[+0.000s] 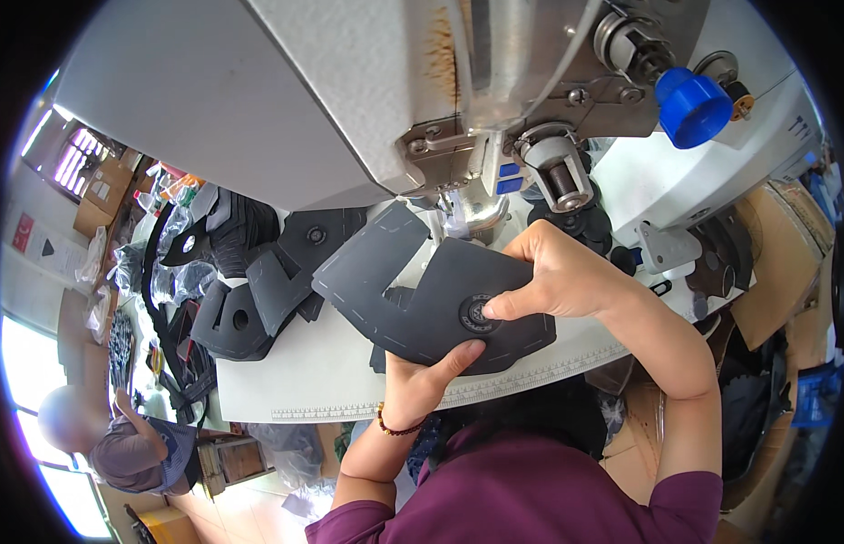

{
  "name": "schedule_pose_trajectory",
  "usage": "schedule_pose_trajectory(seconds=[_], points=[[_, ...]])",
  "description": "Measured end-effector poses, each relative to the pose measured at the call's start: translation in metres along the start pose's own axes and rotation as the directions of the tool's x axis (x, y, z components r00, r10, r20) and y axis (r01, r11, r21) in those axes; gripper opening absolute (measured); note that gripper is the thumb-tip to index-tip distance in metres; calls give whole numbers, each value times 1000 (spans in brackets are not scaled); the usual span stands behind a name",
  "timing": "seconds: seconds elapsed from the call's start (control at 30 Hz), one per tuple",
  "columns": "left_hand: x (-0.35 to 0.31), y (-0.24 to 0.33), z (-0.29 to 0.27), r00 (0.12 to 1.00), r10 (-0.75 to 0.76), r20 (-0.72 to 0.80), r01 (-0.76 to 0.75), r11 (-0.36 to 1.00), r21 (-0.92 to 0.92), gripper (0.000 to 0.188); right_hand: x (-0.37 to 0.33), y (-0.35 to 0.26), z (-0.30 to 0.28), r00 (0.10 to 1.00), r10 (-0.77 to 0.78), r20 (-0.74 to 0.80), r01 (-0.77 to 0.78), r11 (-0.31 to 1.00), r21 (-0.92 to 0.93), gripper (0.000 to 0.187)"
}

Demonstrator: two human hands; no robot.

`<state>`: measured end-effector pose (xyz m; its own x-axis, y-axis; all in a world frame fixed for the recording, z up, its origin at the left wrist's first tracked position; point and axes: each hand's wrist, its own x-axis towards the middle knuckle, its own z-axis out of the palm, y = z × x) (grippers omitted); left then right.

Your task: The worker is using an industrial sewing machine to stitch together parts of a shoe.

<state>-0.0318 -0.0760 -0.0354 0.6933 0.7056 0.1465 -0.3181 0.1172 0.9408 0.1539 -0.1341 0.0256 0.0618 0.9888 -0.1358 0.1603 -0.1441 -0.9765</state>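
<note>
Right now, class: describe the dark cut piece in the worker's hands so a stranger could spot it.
Below the grey sewing machine head, above the white table, both hands grip one dark notched panel. Unlike the loose stacked pieces leftward, it is lifted, with a round fitting under the right thumb.

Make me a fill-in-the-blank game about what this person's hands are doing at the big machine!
1. Both hands hold a flat dark grey piece with a round ____ ring near the right hand's fingertips.
2. The left hand wears a beaded ____ on its wrist.
3. The knob on the sewing machine is coloured ____.
4. A pile of cut pieces lies on the white table to the person's ____.

Missing words: black; bracelet; blue; left
</note>
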Motion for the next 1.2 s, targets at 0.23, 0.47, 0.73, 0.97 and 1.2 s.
schedule_pose_trajectory(seconds=[0.23, 0.47, 0.73, 0.97, 1.2], points=[[0, 0, 1, 1000, -18, -24, 17, 998, -57, 37, 1, 7, 2, 999, -36, 7, 36, 998, 42, 23], [-2, 3, -1, 999, -34, -12, 34, 999, -23, 47, 0, 1, 4, 999, -45, -1, 45, 999, 31, 23], [-3, 5, 3, 998, -13, -61, 12, 1000, -16, 35, 0, 5, 9, 996, -77, -39, 79, 996, 46, 22], [-2, 4, 6, 997, -19, -68, 16, 999, -42, 35, 0, 5, 9, 993, -104, -63, 107, 993, 48, 20], [-2, 0, 1, 993, -19, -119, 6, 994, -110, 42, 1, -2, 0, 985, -170, 41, 156, 960, 235, 38]])
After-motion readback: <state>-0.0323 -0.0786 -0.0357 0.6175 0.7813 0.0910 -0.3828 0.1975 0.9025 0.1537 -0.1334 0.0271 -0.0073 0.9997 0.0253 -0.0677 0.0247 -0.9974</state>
